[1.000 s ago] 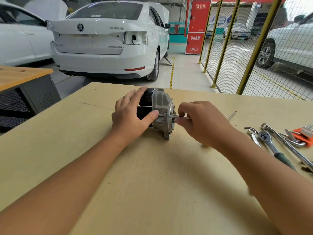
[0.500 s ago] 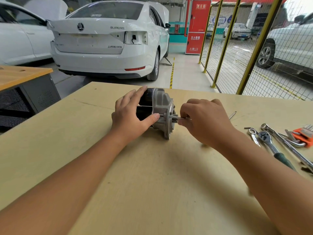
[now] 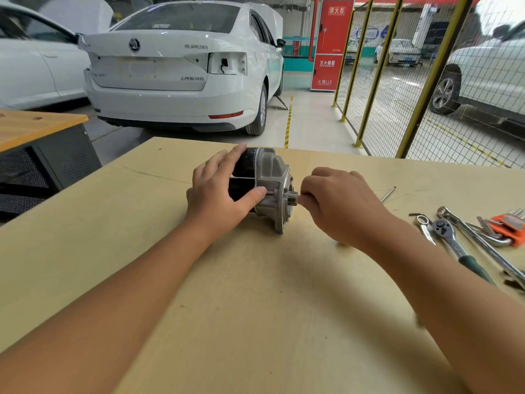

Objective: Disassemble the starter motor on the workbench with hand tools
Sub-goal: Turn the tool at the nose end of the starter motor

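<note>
One starter motor [image 3: 270,189], left hand [image 3: 218,194] gripping, right hand [image 3: 338,203] perhaps pinching

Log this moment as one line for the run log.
stage: starter motor on workbench | left hand: holds motor body | right hand: pinches thin rod at the motor's flange face | ratchet: unused

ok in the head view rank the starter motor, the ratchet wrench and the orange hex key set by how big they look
1. starter motor, partly hidden by the left hand
2. ratchet wrench, long but thin
3. orange hex key set, cut off by the frame edge, so its rank is unsure
</note>
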